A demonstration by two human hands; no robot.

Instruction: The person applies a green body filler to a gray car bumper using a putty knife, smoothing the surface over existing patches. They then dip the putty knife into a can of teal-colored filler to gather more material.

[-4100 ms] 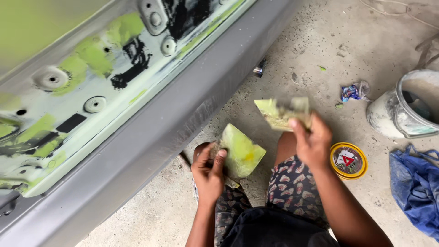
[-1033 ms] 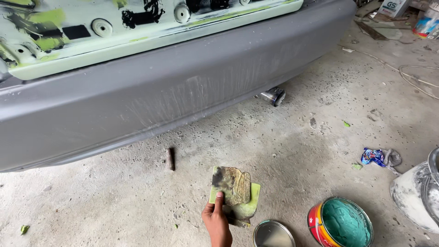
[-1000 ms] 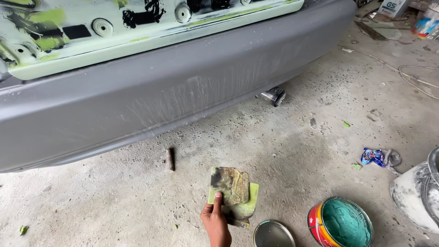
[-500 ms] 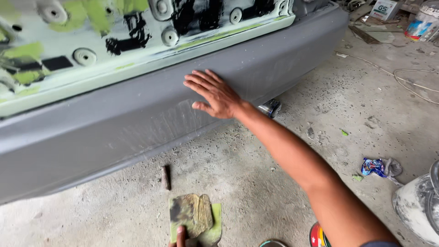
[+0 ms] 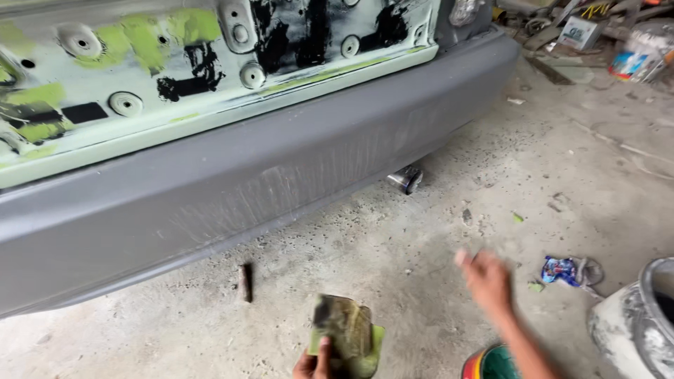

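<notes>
The left hand (image 5: 314, 365) gripped a dirty green sanding pad (image 5: 345, 337) low over the concrete floor (image 5: 393, 260). The right hand (image 5: 486, 278), blurred and empty, hung above a paint tin (image 5: 495, 361). A grey bumper (image 5: 232, 189) spanned the view behind.

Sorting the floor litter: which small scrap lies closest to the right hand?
The green scrap just beside the right hand; the blue crumpled wrapper lies farther right, the other green bit higher up.
</notes>
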